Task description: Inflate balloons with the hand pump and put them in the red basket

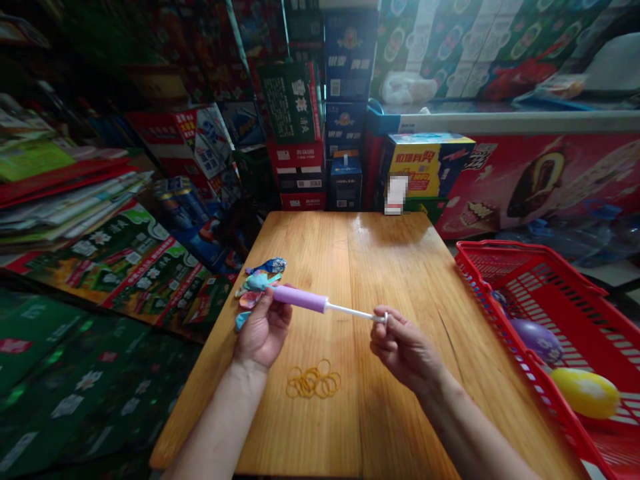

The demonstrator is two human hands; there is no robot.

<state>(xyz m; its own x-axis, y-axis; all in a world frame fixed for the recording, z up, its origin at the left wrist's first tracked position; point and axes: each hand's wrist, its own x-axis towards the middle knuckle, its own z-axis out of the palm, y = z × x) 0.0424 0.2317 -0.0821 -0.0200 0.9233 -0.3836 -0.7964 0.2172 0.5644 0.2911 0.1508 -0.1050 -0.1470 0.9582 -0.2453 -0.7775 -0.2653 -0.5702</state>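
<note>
A purple balloon hand pump (303, 299) is held level above the wooden table (320, 253), its white rod drawn out to the right. My left hand (265, 330) is closed around the left end of the barrel, near its tip. The fingers of my right hand (403, 343) grip the white handle at the rod's end. Right behind my left hand, uninflated balloons (257, 283) in blue, teal and pink lie at the table's left edge; whether one sits on the pump tip I cannot tell. A small pile of tan rubber bands (313, 381) rests between my forearms.
At the right stands a red plastic basket (530, 250) with an inflated purple balloon (537, 340) and a yellow balloon (585, 392) inside. Stacked cartons (345, 180) rise behind the table. Green cartons (60, 387) flank its left side, and a chest freezer (525, 173) stands behind the basket.
</note>
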